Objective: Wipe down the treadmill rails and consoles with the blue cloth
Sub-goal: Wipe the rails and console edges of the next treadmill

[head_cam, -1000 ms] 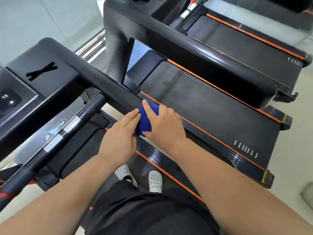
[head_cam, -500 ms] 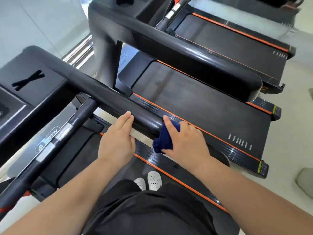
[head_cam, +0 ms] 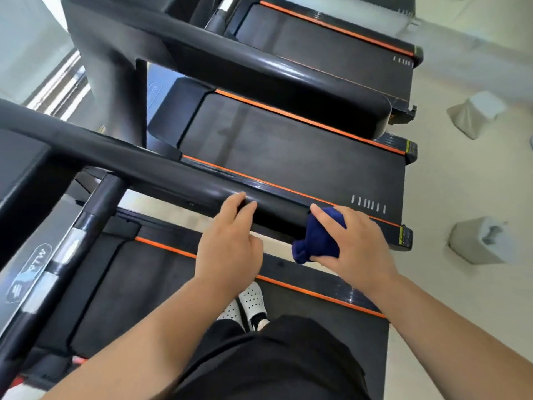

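A thick black treadmill rail (head_cam: 161, 171) runs from the upper left down to the centre right. My right hand (head_cam: 356, 246) grips the bunched blue cloth (head_cam: 317, 236) and holds it against the rail's near end. My left hand (head_cam: 230, 243) rests on the same rail a little to the left, its fingers curled over the top. The console (head_cam: 20, 168) shows only partly at the left edge.
A second treadmill's rail (head_cam: 259, 67) crosses above, with its belt (head_cam: 288, 151) between the two rails. A slim inner handlebar (head_cam: 86, 226) slants at the lower left. Two grey blocks (head_cam: 476, 114) (head_cam: 481, 241) sit on the pale floor to the right. My white shoes (head_cam: 248, 304) stand on the belt below.
My right hand has slid the cloth down the rail to the right, toward its end. My left hand followed along the rail. The view has swung away from the console.
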